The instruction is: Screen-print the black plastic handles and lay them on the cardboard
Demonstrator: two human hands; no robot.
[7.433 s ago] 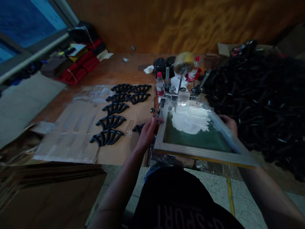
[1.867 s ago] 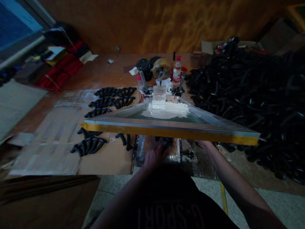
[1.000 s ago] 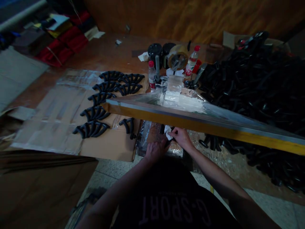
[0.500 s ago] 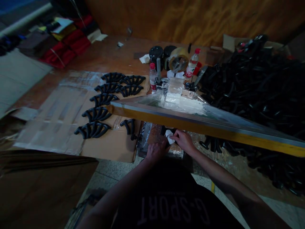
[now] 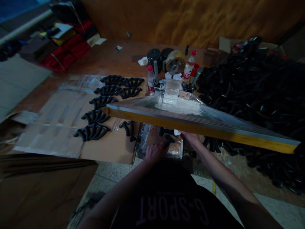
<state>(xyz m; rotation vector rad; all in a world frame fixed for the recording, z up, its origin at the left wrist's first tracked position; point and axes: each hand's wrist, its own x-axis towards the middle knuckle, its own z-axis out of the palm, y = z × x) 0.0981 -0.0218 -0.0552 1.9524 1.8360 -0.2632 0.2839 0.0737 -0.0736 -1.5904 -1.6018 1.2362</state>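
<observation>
My left hand [image 5: 154, 152] is closed on a black curved part [image 5: 168, 139] above a small base wrapped in clear film [image 5: 178, 149]. Partly under the screen frame [image 5: 190, 127], my right hand [image 5: 191, 137] holds a white cloth [image 5: 176, 132]; its fingertips are hidden by the frame. The frame has a yellow front edge and carries white paste [image 5: 183, 106] on its top. Left of the base, two black parts [image 5: 130, 128] lie on a cardboard sheet [image 5: 107, 148].
Rows of black parts [image 5: 95, 132] cover part of the cardboard. A large heap of black parts [image 5: 250, 92] fills the right side. Behind the frame stand two red-capped bottles [image 5: 189, 67], dark jars [image 5: 154, 57] and a tape roll [image 5: 175, 61]. Red bundles [image 5: 57, 58] lie at the back left.
My right hand has moved right and slightly up with the white cloth, so the frame now hides its fingers. My left hand has stayed nearly in place.
</observation>
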